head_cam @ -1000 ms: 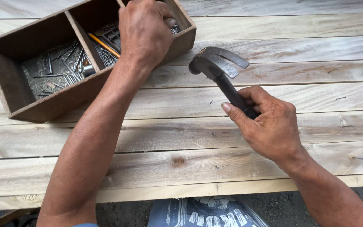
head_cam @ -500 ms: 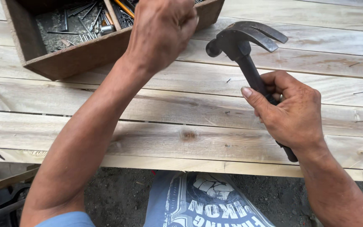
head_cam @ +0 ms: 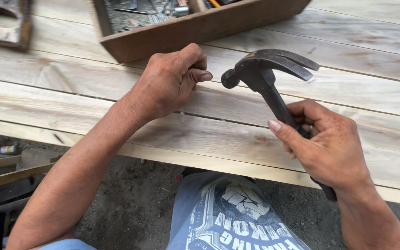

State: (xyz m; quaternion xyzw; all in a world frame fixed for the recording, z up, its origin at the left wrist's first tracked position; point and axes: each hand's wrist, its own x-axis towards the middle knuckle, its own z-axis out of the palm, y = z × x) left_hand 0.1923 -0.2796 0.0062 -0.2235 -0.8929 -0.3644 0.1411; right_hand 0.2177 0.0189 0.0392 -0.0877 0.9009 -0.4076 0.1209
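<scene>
Two hands are busy in the head view: the left hand (head_cam: 170,83) is curled into a pinch on the pale planks (head_cam: 70,99), whatever it holds hidden, while the right hand (head_cam: 327,146) grips the claw hammer (head_cam: 267,76), raised just right of it. No nail shows driven yet near the fingers, so the striking looks undone; the wooden tray (head_cam: 200,30) of nails sits at the far edge.

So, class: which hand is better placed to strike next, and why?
The right hand: it grips the hammer by its handle, head raised over the planks. The left hand is pinched closed beside it, fingers on the wood.
</scene>
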